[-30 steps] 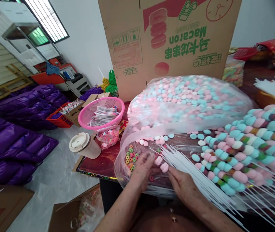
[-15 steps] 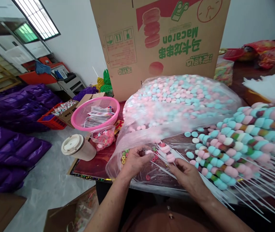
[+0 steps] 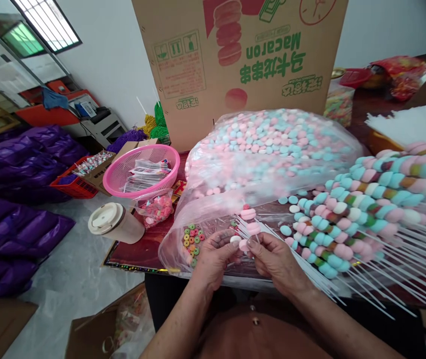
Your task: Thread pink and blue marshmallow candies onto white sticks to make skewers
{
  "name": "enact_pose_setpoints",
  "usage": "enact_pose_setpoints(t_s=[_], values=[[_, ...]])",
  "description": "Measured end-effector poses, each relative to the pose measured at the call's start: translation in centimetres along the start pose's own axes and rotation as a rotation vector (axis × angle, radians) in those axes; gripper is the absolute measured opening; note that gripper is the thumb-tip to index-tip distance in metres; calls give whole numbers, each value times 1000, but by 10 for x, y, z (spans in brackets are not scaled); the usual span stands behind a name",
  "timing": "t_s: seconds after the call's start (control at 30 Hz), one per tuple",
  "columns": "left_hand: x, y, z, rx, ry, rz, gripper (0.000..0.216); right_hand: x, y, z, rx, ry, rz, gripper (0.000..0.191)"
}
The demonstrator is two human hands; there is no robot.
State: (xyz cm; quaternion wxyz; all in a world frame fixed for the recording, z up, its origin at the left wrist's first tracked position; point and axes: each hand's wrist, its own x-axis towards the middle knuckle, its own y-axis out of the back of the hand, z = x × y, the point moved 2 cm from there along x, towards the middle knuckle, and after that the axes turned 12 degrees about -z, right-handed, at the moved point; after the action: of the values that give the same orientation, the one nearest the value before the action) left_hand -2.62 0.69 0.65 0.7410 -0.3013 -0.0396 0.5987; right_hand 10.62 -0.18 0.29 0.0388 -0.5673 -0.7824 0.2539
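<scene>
My left hand [image 3: 216, 255] is closed in a pinch on a small white marshmallow [image 3: 235, 240]. Close beside it, my right hand [image 3: 275, 257] grips a marshmallow skewer [image 3: 253, 229] with pink pieces on it and a red bit at the tip. Another pink marshmallow [image 3: 244, 245] lies between the fingertips of both hands; which hand holds it I cannot tell. Behind the hands lie bare white sticks [image 3: 263, 227]. Coloured cereal rings [image 3: 193, 240] are spread left of my left hand. Finished-looking marshmallow skewers [image 3: 351, 209] are piled to the right.
A large clear bag of marshmallows [image 3: 273, 139] fills the table's middle, before a cardboard box [image 3: 213, 80]. On the left are a pink basket [image 3: 113, 187] of packets, a bag of pink sweets [image 3: 156, 208] and a lidded cup [image 3: 123, 224]. White sticks [image 3: 415, 124] are heaped far right.
My hands have come together, fingertips nearly touching. The skewer in my right hand has moved left and stands more upright. The view has shifted slightly, uncovering more cereal rings.
</scene>
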Motion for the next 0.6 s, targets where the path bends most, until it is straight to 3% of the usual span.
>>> enact_pose_setpoints(t_s=[0.23,0.37,0.6], values=[[-12,-20,4,-48,-35,-118,24,5,-2,3,-279,86,51,32],[-12,-16,-2,96,-78,-40,35,4,2,1,-380,79,43,32],[-5,-12,-1,164,-77,62,27,-8,8,-14,-674,124,41,28]])
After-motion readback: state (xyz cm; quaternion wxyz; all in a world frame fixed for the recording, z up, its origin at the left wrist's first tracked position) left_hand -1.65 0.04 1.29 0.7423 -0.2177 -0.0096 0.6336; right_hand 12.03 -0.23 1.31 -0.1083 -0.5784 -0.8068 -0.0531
